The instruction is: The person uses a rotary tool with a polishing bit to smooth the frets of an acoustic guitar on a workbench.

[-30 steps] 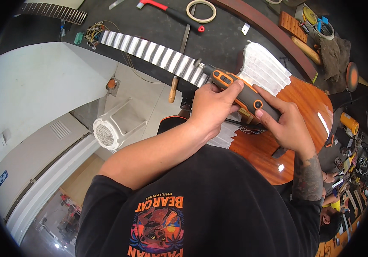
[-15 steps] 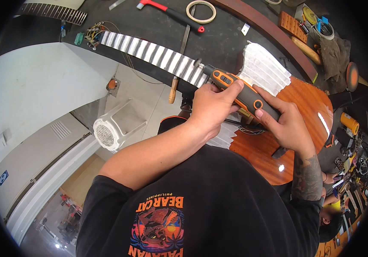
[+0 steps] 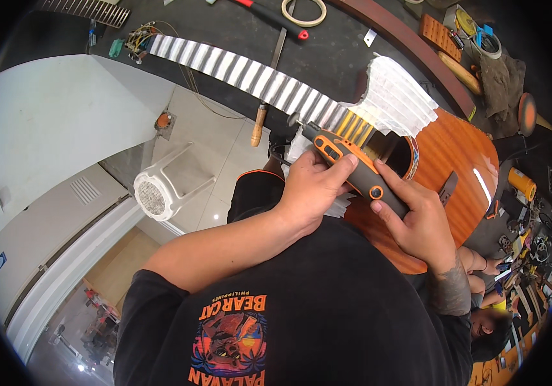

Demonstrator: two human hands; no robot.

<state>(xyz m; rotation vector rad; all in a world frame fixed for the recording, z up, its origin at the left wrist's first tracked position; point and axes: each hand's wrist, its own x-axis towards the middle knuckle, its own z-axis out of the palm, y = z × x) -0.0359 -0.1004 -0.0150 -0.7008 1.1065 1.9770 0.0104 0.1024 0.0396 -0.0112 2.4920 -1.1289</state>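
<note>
Both my hands grip an orange and black rotary tool [image 3: 364,168]. My left hand [image 3: 314,186] wraps its front part, thumb on top, and my right hand [image 3: 420,222] closes on the rear end. A small grey disc [image 3: 294,119] at the tool's tip is near the guitar neck's lower edge, apart from the frets. The acoustic guitar [image 3: 459,145] lies face up, its body glossy brown. White masking tape strips [image 3: 244,76] cover the fretboard between the frets, and more tape [image 3: 399,90] covers the top beside the soundhole. Several bare yellowish fret spaces [image 3: 356,125] show near the soundhole.
A wooden-handled file [image 3: 259,125] lies under the neck. On the dark bench are a red-handled tool [image 3: 272,19], a tape roll [image 3: 304,11] and a curved reddish wooden piece [image 3: 411,48]. A white stool [image 3: 157,190] stands at left. Another person [image 3: 491,321] is at lower right.
Both hands have drawn the rotary tool down toward me, away from the neck. The bare fret spaces and the soundhole now show.
</note>
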